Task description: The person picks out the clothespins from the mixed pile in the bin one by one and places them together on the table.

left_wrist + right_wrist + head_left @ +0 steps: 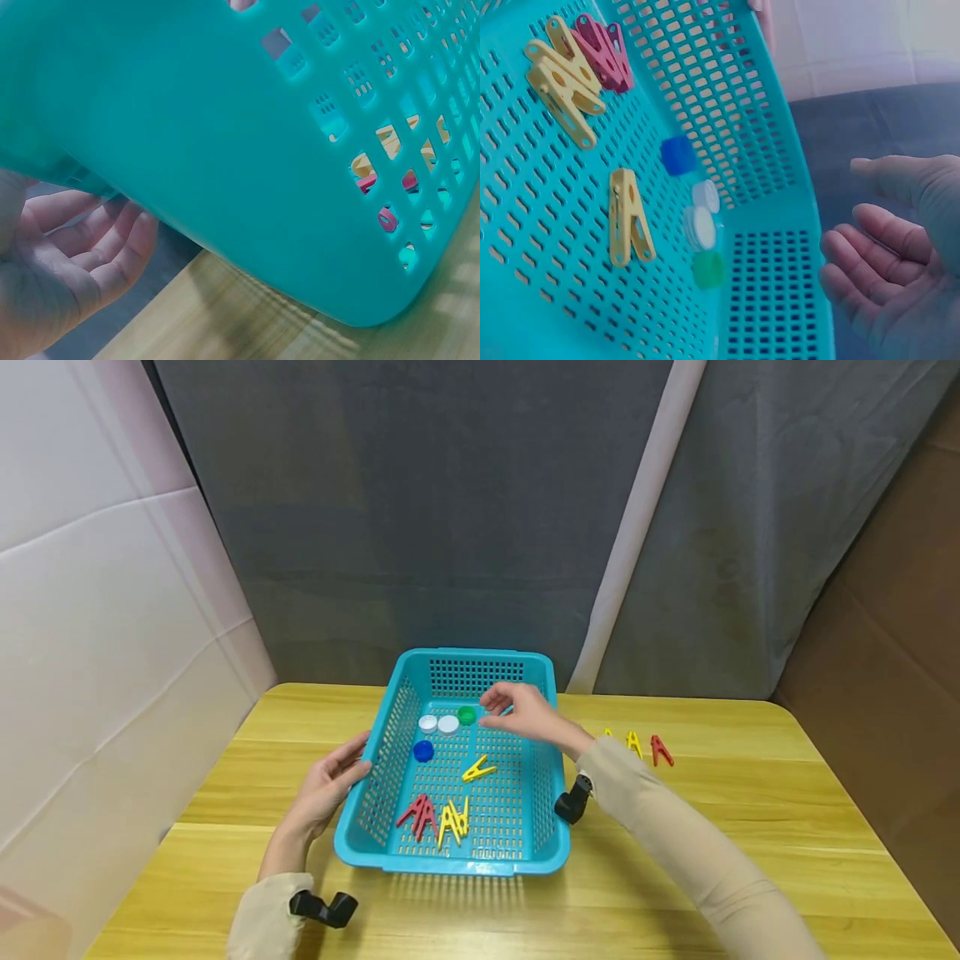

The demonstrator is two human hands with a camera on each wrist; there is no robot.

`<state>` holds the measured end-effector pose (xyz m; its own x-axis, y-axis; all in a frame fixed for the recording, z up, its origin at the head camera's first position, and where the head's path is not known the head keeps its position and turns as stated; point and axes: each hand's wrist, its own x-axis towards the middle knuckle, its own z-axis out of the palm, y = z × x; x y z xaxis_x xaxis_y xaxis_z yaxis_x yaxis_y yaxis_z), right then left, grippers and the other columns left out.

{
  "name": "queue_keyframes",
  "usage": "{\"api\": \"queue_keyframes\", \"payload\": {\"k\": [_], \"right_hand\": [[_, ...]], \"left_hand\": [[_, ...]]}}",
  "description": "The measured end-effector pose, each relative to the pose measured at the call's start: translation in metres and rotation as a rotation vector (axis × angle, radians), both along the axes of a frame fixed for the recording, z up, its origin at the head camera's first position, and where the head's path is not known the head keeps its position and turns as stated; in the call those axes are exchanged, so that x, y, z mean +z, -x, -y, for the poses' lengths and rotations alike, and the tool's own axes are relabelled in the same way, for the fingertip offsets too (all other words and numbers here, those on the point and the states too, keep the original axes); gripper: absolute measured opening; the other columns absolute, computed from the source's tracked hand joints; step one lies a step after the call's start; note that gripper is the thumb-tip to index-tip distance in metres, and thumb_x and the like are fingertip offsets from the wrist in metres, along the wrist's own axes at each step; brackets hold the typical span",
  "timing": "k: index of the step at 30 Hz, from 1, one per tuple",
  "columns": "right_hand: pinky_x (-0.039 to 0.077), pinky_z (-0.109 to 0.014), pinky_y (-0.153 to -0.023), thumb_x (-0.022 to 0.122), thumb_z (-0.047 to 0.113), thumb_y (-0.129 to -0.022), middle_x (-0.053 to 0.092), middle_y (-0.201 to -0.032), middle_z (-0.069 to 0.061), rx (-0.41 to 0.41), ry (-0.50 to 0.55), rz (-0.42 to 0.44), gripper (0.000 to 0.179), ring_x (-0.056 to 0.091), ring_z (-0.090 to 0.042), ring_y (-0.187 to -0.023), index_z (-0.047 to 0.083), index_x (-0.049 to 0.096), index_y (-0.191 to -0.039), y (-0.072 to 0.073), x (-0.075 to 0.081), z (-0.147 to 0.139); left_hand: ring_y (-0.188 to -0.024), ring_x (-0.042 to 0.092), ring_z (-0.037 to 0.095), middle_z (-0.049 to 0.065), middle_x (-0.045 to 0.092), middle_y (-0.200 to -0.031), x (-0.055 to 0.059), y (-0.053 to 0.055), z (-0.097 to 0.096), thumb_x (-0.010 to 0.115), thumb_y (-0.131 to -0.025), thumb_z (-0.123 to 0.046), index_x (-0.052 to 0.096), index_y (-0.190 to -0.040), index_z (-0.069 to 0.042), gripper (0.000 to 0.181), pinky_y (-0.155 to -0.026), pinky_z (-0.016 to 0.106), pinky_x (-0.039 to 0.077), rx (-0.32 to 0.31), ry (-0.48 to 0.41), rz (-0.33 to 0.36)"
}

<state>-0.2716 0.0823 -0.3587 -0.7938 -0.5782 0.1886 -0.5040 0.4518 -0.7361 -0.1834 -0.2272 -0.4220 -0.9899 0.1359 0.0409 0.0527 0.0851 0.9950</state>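
A turquoise plastic basket (450, 866) sits on the table in front of me. My left hand (330, 785) holds its left rim, thumb at the top edge and fingers beneath the lip. Over the basket's far right part hovers my right hand (519, 710), fingers loosely bent with nothing between them. Below and left of it, on the basket floor, lie a green bottle cap (467, 716), two white caps (447, 725) and a blue cap (423, 751). A single yellow clothespin (630, 217) lies mid-basket. Red clothespins (420, 816) and yellow clothespins (453, 822) are grouped at the near end.
On the wooden table (750, 827), right of the basket, are a red clothespin (661, 750) and a yellow clothespin (634, 743); another yellow one is partly hidden by the right sleeve (675, 835). A dark grey curtain (450, 527) hangs behind the table.
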Motion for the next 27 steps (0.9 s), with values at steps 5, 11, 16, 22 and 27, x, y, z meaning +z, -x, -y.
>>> {"api": "queue_keyframes", "payload": {"k": [5, 11, 16, 22, 27], "right_hand": [[0.05, -0.024, -0.079, 0.07, 0.011, -0.084, 0.063, -0.102, -0.008, 0.026, -0.036, 0.114, 0.027, 0.062, -0.017, -0.09, 0.002, 0.062, -0.108, 0.006, -0.005, 0.015], [0.05, -0.023, -0.08, 0.071, 0.005, -0.081, 0.064, -0.102, -0.009, 0.031, -0.097, 0.273, 0.03, 0.061, -0.018, -0.093, -0.001, 0.062, -0.11, 0.008, -0.013, 0.032], [0.05, -0.025, -0.08, 0.071, 0.0, -0.079, 0.063, -0.107, -0.016, 0.034, -0.137, 0.347, 0.033, 0.058, -0.018, -0.093, -0.002, 0.062, -0.111, 0.008, -0.019, 0.04], [0.049, -0.024, -0.079, 0.07, -0.007, -0.076, 0.061, -0.109, -0.02, 0.034, -0.2, 0.374, 0.036, 0.057, -0.018, -0.091, -0.007, 0.061, -0.111, 0.009, -0.031, 0.043], [0.049, -0.024, -0.079, 0.072, -0.01, -0.073, 0.063, -0.107, -0.018, -0.009, -0.247, 0.404, 0.038, 0.057, -0.017, -0.09, -0.006, 0.063, -0.109, 0.009, -0.038, 0.044]], "left_hand": [[-0.1, 0.055, 0.0, 0.03, 0.037, -0.136, -0.001, 0.0, 0.001, 0.052, -0.096, -0.006, 0.027, -0.144, 0.007, 0.056, -0.08, 0.02, 0.051, -0.005, -0.002, -0.01], [-0.1, 0.056, 0.001, 0.013, 0.048, -0.128, -0.002, 0.0, 0.002, 0.054, -0.095, -0.009, 0.027, -0.144, 0.008, 0.058, -0.08, 0.021, 0.051, -0.005, 0.002, -0.013], [-0.099, 0.057, 0.001, 0.014, 0.048, -0.128, -0.001, -0.001, 0.002, 0.054, -0.095, -0.009, 0.027, -0.143, 0.008, 0.058, -0.08, 0.021, 0.051, 0.002, -0.008, -0.011], [-0.099, 0.056, 0.0, 0.03, 0.036, -0.137, 0.0, -0.001, 0.0, 0.052, -0.096, -0.007, 0.027, -0.144, 0.007, 0.056, -0.08, 0.02, 0.051, 0.0, -0.01, 0.003], [-0.1, 0.055, -0.001, 0.031, 0.034, -0.138, 0.0, 0.0, -0.001, 0.051, -0.096, -0.006, 0.027, -0.144, 0.006, 0.056, -0.081, 0.019, 0.05, -0.003, -0.009, 0.005]]}}
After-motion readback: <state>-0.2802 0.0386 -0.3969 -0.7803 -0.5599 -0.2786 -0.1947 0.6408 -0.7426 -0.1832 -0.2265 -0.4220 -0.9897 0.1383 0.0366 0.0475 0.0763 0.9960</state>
